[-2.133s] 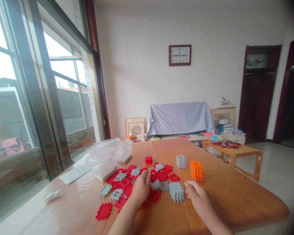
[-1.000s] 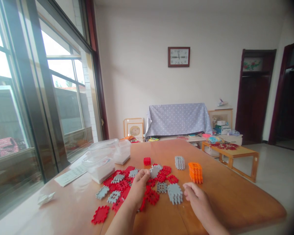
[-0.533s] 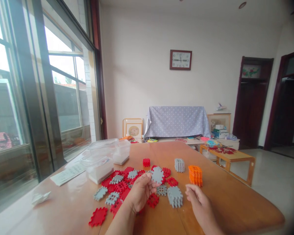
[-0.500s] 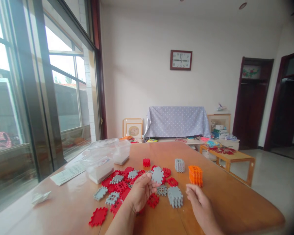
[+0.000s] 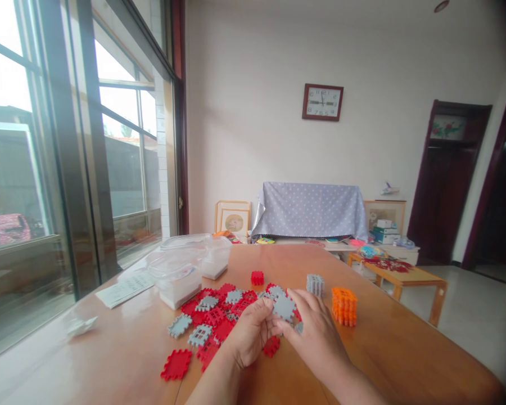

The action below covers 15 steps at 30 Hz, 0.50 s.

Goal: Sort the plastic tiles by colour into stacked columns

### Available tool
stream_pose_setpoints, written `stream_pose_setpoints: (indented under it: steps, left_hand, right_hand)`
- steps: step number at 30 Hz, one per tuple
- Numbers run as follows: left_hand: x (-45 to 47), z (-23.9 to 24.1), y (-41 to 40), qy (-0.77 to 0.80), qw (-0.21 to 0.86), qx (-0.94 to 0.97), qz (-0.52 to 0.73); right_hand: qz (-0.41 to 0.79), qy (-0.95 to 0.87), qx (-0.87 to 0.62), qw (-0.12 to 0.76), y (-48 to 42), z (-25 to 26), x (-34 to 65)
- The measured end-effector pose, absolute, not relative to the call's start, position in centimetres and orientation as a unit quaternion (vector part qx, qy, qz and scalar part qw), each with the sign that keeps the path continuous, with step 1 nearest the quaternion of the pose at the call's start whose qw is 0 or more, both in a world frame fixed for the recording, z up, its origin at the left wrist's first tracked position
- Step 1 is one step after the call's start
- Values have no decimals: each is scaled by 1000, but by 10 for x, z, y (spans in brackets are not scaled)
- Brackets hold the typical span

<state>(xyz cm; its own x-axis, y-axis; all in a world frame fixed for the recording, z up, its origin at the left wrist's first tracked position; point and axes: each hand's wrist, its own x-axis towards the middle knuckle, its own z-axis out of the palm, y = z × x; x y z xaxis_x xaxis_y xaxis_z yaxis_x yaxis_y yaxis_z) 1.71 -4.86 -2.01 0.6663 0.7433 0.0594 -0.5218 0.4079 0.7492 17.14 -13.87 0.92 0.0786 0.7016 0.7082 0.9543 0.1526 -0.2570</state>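
Fingers of left hand (image 5: 251, 333) pinch the gray tile's (image 5: 284, 309) left edge, right hand (image 5: 318, 331) framing its right, grip unclear.

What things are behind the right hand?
Beyond the right hand, the upper part of a gray stack shows. A bit of gray shows beside the thumb. Whatever else the hand covers cannot be seen.

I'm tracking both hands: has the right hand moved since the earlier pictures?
Yes. Judged against the orange stack, the right hand moved left, toward the grey tile.
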Motion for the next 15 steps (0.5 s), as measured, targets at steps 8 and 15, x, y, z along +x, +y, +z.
stream_pose_setpoints:
  steps: [8, 15]
  left_hand:
    - [16, -17, -55, 133, 828, 412, 357]
    - [17, -14, -56, 151, 814, 449, 335]
  right_hand:
    - [-127, -688, -620, 356, -129, 7, 192]
    - [38, -679, -635, 367, -137, 17, 239]
